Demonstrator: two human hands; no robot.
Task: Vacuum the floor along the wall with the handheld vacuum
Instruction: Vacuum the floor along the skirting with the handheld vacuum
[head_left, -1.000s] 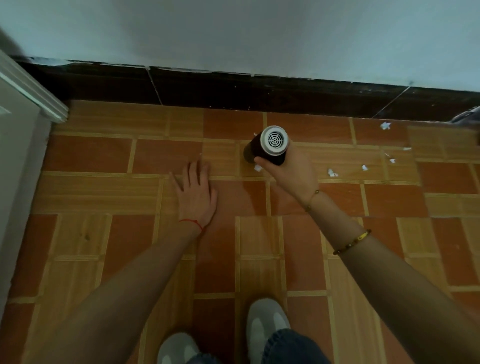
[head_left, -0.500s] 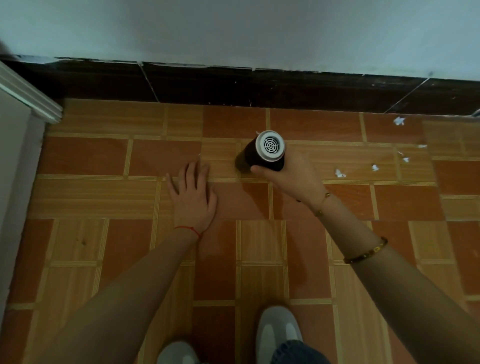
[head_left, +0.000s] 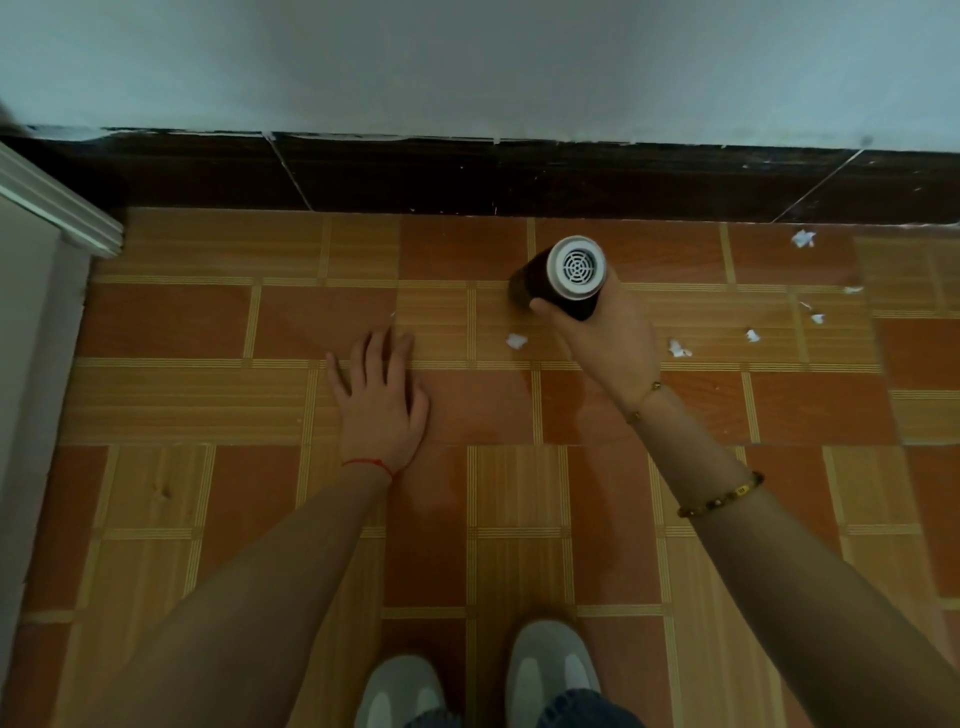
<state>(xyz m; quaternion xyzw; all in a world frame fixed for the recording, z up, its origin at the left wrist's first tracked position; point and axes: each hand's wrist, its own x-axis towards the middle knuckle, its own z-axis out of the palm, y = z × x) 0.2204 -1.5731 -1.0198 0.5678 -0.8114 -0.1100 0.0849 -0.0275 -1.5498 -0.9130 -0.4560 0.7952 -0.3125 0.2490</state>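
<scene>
My right hand (head_left: 605, 343) grips a black handheld vacuum (head_left: 563, 278), a short cylinder whose white grilled rear end faces me and whose nose points down at the tiled floor (head_left: 519, 493) near the wall (head_left: 467, 62). My left hand (head_left: 379, 397) lies flat on the floor with its fingers spread, to the left of the vacuum and apart from it. A white paper scrap (head_left: 516, 340) lies just left of my right hand. More scraps (head_left: 679, 349) are scattered to its right, one (head_left: 803, 238) close to the dark baseboard (head_left: 467, 176).
A white door frame (head_left: 57, 218) juts out at the left edge. My two grey shoes (head_left: 550, 670) are at the bottom of the view. The dark baseboard runs the full width below the pale wall.
My right hand has shifted the vacuum slightly right and toward the wall. A paper scrap now shows left of that hand. My left hand stays flat on the floor.
</scene>
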